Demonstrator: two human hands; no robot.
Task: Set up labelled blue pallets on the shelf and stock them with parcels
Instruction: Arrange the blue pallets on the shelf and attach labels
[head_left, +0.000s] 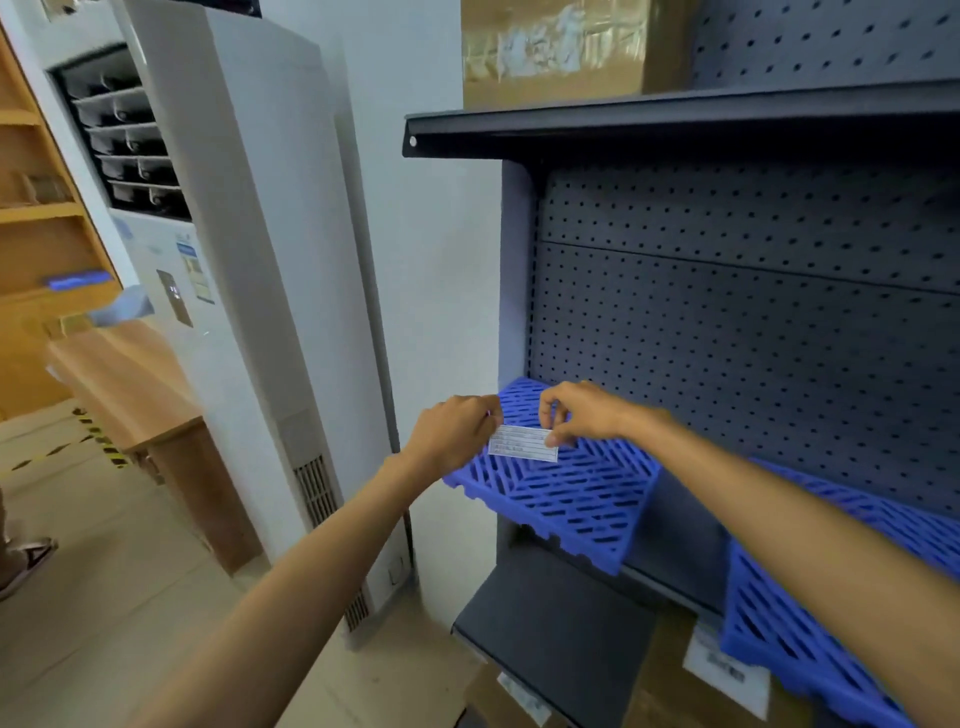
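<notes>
At the shelf (680, 525), head view: your left hand (457, 434) pinches the left end of a white label (522, 450), and your right hand (587, 413) pinches its right end between thumb and fingers. You hold the label over the far left part of the left pallet (561, 499); contact with the grid cannot be confirmed. That pallet lies on the shelf. The right pallet (779, 623) lies apart to the right, partly under your right forearm. A box (550, 47) stands on the upper shelf (675, 122). An air conditioner (249, 208) stands left.
</notes>
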